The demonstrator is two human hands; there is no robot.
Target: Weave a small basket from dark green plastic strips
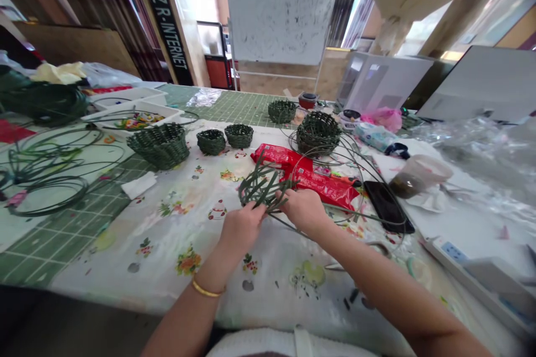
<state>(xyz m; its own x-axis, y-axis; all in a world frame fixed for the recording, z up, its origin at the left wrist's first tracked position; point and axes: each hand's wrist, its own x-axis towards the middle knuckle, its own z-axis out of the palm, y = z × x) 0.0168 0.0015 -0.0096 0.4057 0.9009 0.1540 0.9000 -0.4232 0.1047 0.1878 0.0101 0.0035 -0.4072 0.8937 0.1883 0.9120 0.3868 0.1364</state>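
A partly woven dark green basket (pixel 256 187) lies in front of me, its flat strips sticking up and crossing at the top. My left hand (pixel 245 227) grips its near edge, fingers closed on the strips. At the basket's right side my right hand (pixel 302 209) pinches a strip between thumb and fingers. Long thin green cord (pixel 288 225) trails from the work to the right, under my right arm. Just behind the basket are red plastic packets (pixel 322 185). My fingertips partly cover the weave.
Finished-looking green baskets (pixel 159 145) stand in several sizes across the back. Coiled green cord (pixel 54 195) lies at left, beside a white tray (pixel 138 117). To the right are a black phone (pixel 387 206), scissors (pixel 335 266) under my forearm, a plastic cup (pixel 421 175) and a power strip (pixel 469 268).
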